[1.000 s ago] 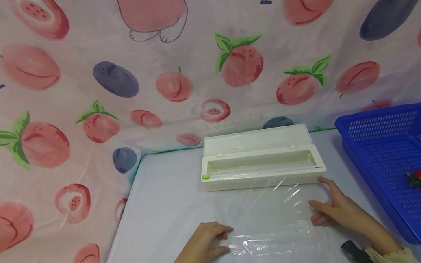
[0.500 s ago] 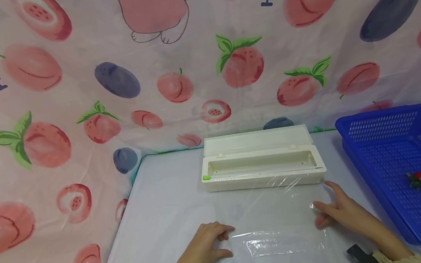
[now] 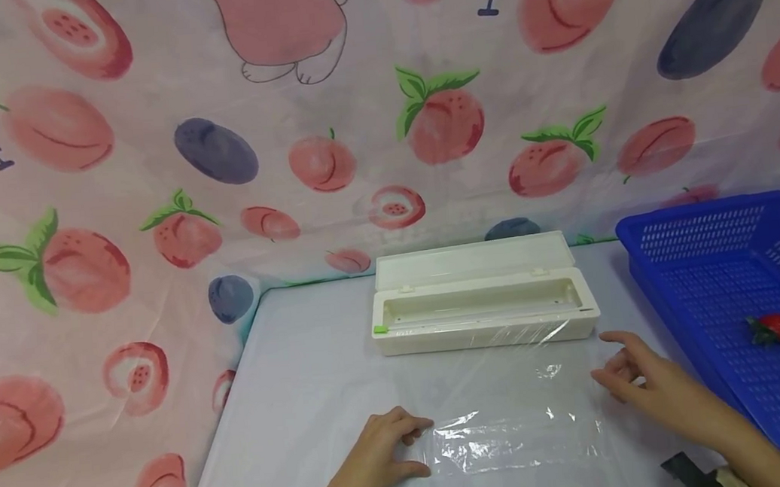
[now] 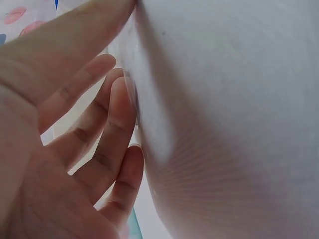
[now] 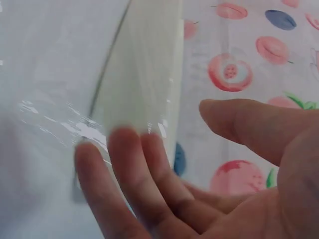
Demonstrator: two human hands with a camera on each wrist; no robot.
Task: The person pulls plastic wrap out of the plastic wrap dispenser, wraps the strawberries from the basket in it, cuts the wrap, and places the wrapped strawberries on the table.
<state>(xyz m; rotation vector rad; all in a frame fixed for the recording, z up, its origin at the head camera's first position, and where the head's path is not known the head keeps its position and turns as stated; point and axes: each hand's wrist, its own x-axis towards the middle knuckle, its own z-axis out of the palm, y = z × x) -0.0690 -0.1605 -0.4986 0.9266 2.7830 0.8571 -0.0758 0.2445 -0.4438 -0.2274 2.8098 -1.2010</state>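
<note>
A sheet of clear cling film point(image 3: 506, 443) stretches over the white table from the front of a long white cling film dispenser point(image 3: 485, 336). The dispenser's lid point(image 3: 473, 262) stands raised at the back. My left hand point(image 3: 380, 452) rests at the film's left edge, its thumb and index fingertip touching there with a gap between them. In the left wrist view the fingers point(image 4: 122, 109) are relaxed and lightly bent. Just right of the film, my right hand point(image 3: 658, 383) hovers near the dispenser's front right corner, thumb and fingers spread and holding nothing.
A blue plastic basket point(image 3: 669, 307) stands on the right, with red strawberries point(image 3: 779, 328) inside. A green slider point(image 3: 380, 329) sits at the dispenser's left end. Behind the table point(image 3: 290, 371) hangs a peach-printed cloth point(image 3: 335, 232).
My right hand has come off the film's right edge and moved to the right, its thumb and fingers now clear of it. The left hand stays nearly in place.
</note>
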